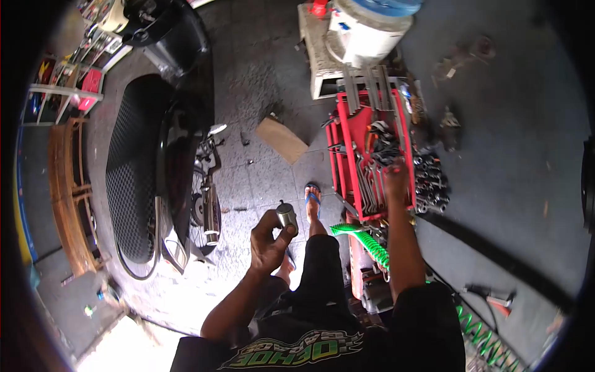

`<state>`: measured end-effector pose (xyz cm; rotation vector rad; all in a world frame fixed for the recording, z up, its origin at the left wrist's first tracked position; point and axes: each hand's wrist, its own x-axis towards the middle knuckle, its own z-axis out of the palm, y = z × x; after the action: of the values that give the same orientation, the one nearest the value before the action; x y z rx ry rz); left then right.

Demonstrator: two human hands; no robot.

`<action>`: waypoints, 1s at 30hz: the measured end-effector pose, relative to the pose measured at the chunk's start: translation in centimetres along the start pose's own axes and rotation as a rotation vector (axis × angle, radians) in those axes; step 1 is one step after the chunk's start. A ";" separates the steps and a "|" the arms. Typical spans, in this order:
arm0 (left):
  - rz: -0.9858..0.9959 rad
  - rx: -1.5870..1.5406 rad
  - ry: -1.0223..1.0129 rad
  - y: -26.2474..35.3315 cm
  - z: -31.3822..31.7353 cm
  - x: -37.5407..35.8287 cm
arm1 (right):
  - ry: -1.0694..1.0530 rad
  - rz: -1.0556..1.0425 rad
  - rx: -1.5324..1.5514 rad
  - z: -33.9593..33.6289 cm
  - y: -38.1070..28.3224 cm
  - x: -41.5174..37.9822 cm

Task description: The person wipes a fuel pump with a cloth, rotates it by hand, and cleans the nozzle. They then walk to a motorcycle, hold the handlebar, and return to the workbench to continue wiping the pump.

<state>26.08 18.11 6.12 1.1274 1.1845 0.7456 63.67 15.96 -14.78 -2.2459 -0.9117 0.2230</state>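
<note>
While the grey tiled floor [260, 180] fills most of the view, a motorcycle [180, 186] stands along its left side, its dark textured seat [130, 167] facing up and its chrome exhaust [211, 217] beside the rear wheel. A flat piece of cardboard [282, 139] lies on the tiles between the motorcycle and a red tool cart [353, 130]. Spanners and wrenches [369, 180] lie in the cart's top tray, and a cluster of dark sockets [431, 183] sits at its right edge. Beyond the cart's far end a white bucket [365, 34] rests on a pale stand [319, 56]. A coiled green air hose [365, 239] runs from the cart's near end down toward the lower right corner of the view.

The left hand [269, 239] is raised in front of the body, fingers curled, pinching a small metal cylindrical part [287, 217] between thumb and fingertips; the part sits upright above the floor, just left of the cart's near end. The right hand [396, 180] reaches into the tray and rests on the tools near its right edge; whether it grips anything cannot be told. A foot in a blue sandal [313, 198] stands on the tiles.
</note>
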 end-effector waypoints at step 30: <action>0.679 0.370 -0.016 3.7 -10.5 -10.8 | -0.223 0.103 0.862 -20.4 -25.7 -10.4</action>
<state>13.57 12.31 13.21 1.8858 0.9398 1.0446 49.90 11.21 16.45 -1.4742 -0.6302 0.7653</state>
